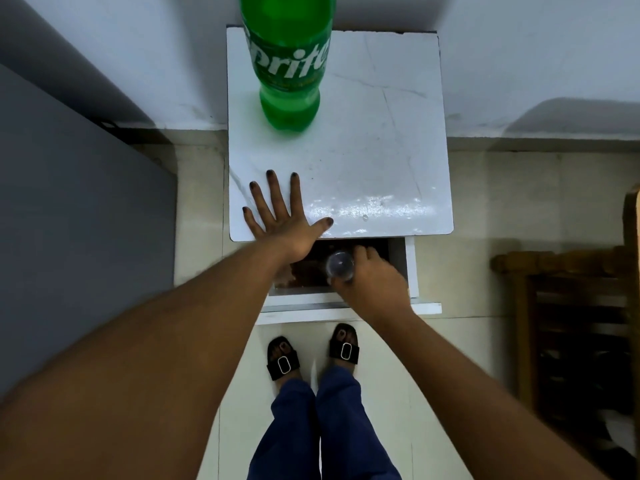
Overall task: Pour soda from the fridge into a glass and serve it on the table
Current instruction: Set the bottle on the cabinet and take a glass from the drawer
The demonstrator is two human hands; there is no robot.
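At the small white table: a green Sprite bottle [289,64] is stood upright on the far part of the table top [381,150], against the wall; its cap is out of frame, so open or sealed cannot be told.
Fridge step: judged done, since the soda is already out and set down; the grey slab [69,220] at the left edge may be the fridge, not certain.
Drawer: a drawer [401,268] under the near edge of the table top is pulled out toward the person; dark contents are seen inside, too blurred to name.
Glass: a clear glass [340,266] is held over the open drawer, viewed nearly end-on; it looks empty.
Right hand: the right hand [367,278] is wrapped round the glass, fingers curled about its wall; motion blur is noted on the hand.
Left hand: the left hand [282,213] is laid flat on the near left corner of the table top, fingers spread wide, nothing gripped; it is judged to be steadying the table.
Step in hand: the glass is judged to be fetched from the drawer.
Left to do: glass to be set on the top, bottle to be opened if capped, soda to be poured, filled glass to be served.
Floor: sandalled feet [311,355] are planted just before the drawer; a wooden rack [571,323] stands well apart at the right.
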